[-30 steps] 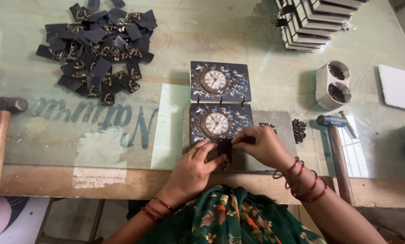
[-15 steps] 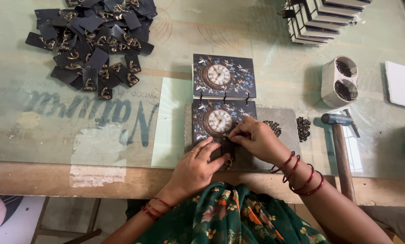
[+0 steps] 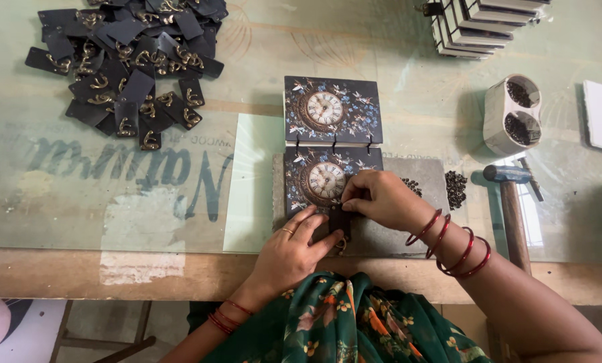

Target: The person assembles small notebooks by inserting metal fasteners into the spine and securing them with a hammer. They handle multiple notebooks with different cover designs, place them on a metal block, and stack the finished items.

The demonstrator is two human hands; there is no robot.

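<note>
A dark notebook cover [image 3: 331, 134] with two clock pictures lies open on the glass-topped table, its lower half on a grey slab [image 3: 418, 178]. My left hand [image 3: 291, 252] presses a small black strap piece [image 3: 339, 222] with a brass clasp against the cover's lower edge. My right hand [image 3: 378, 198] pinches the top of that same strap piece from the right. Red bangles ring both wrists.
A heap of black strap pieces with brass hooks [image 3: 129, 60] lies at the far left. A hammer [image 3: 512, 205] rests at the right, beside small piles of dark rivets [image 3: 455, 188]. A white two-hole holder [image 3: 512, 114] and stacked notebooks [image 3: 482, 23] stand further back.
The view has shifted right and down, so the hammer at the left edge has gone out of sight. Both hands stay on the strap piece, the right fingers now pinching lower.
</note>
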